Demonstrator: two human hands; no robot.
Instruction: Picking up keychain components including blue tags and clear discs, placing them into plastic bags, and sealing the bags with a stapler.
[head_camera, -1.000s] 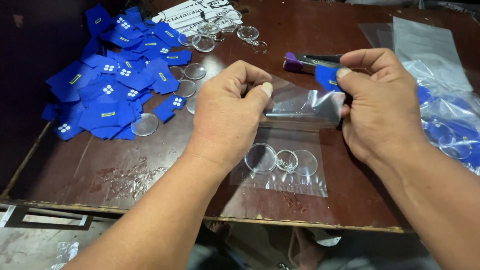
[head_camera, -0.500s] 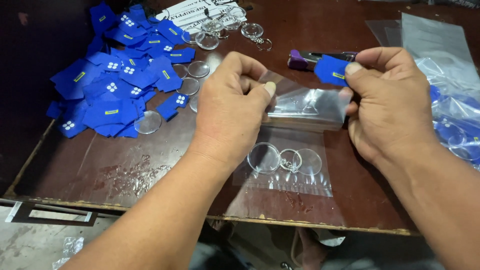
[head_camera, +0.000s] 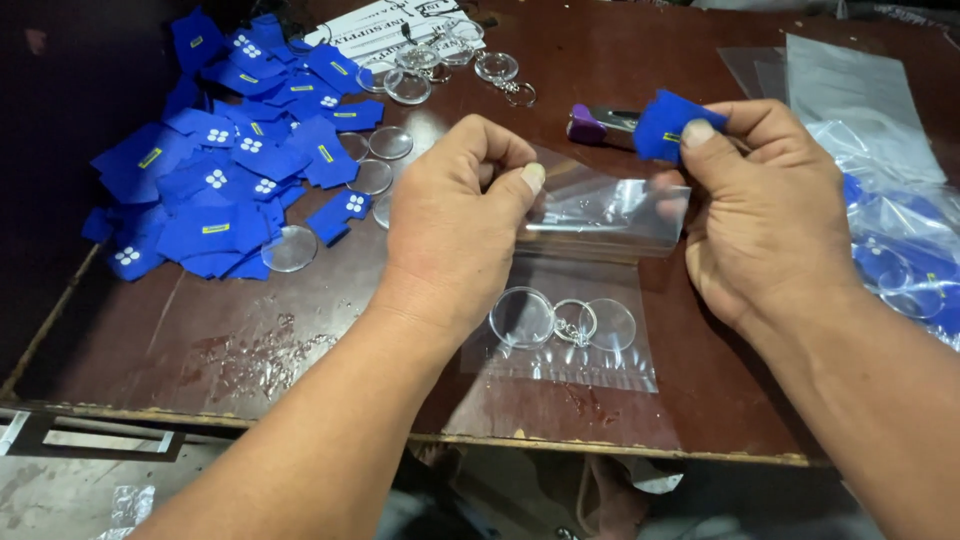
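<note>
My left hand (head_camera: 455, 215) and my right hand (head_camera: 765, 200) both grip the folded top of a small clear plastic bag (head_camera: 600, 300), left hand at its left end, right hand at its right end. Inside the bag's lower part lie two clear round discs and a metal key ring (head_camera: 565, 322). My right hand also pinches a small blue cloth piece (head_camera: 668, 122) between thumb and forefinger. The bag hangs over the near part of the dark wooden table (head_camera: 250, 350).
A heap of blue cloth pieces (head_camera: 230, 170) lies at the left. Loose clear discs (head_camera: 385, 150) and key rings (head_camera: 495, 70) lie at the back. Empty clear bags (head_camera: 850, 90) and filled bags (head_camera: 905, 260) lie at the right. A purple-handled tool (head_camera: 590, 122) lies behind the bag.
The bag's top fold stays pinched by both hands; my right hand has lifted slightly, and the blue cloth piece shows more fully above my thumb.
</note>
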